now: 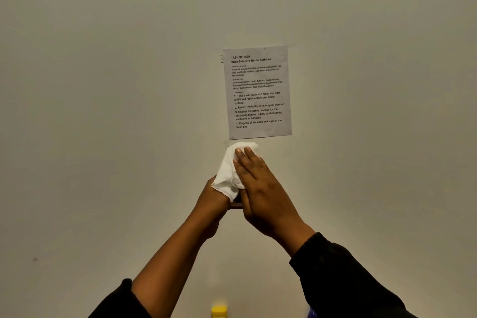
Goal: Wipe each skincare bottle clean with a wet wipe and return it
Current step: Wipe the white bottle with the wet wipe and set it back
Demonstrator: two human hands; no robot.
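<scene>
While both hands are raised in front of a plain pale wall (pixel 103 85), the right hand (pixel 260 188) lies flat w/ fingers straight and together, pressing a white wet wipe (pixel 227 173) against something held between the two hands. The left hand (pixel 211 201) is closed around that thing from the left side; only a small dark part of it (pixel 237 201) shows under the wipe, so I cannot tell if it is a bottle. The wipe hangs over the left hand's top and reaches up past the right fingertips. Just above the hands, a printed task sheet (pixel 258 93) is stuck on the wall. Both arms have dark sleeves (pixel 348 279), pushed back from the wrists. At the near bottom edge, approx. center, a yellow cap (pixel 219 312) shows, blurred.
</scene>
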